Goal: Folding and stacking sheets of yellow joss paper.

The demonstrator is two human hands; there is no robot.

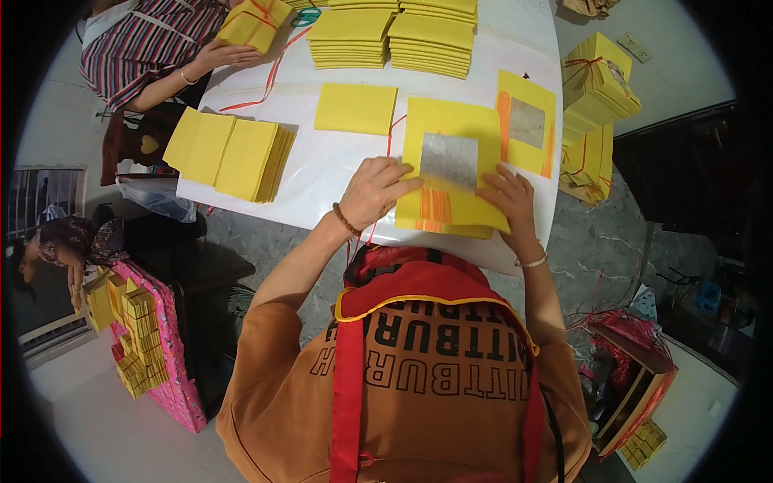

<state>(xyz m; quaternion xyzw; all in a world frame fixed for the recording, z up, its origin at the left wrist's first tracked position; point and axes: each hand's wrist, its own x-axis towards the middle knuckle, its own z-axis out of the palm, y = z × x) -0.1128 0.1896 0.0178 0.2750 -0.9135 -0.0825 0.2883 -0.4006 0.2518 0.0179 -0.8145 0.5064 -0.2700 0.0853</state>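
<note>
A yellow joss paper sheet (pixel 412 145) with a silver square and orange streaks lies before me near the table's front edge. My left hand (pixel 373 195) holds its left edge, fingers bent onto the paper. At the right edge, my right hand (pixel 509 197) grips the paper with its fingers curled over the side; the lower right corner bends up slightly. Just beyond that hand lies a second silver-squared sheet (pixel 527 123). A plain yellow folded packet (pixel 355 109) rests to the far left of the held sheet, with a red string (pixel 390 141) between them.
Yellow paper stacks stand at the table's left (pixel 233 157) and back (pixel 390 40). Across the white table (pixel 282 189), a person in a striped top holds a tied yellow bundle (pixel 254 24). Tied bundles (pixel 600 80) stand right; another person is beside a pink-edged surface (pixel 165 322) at left.
</note>
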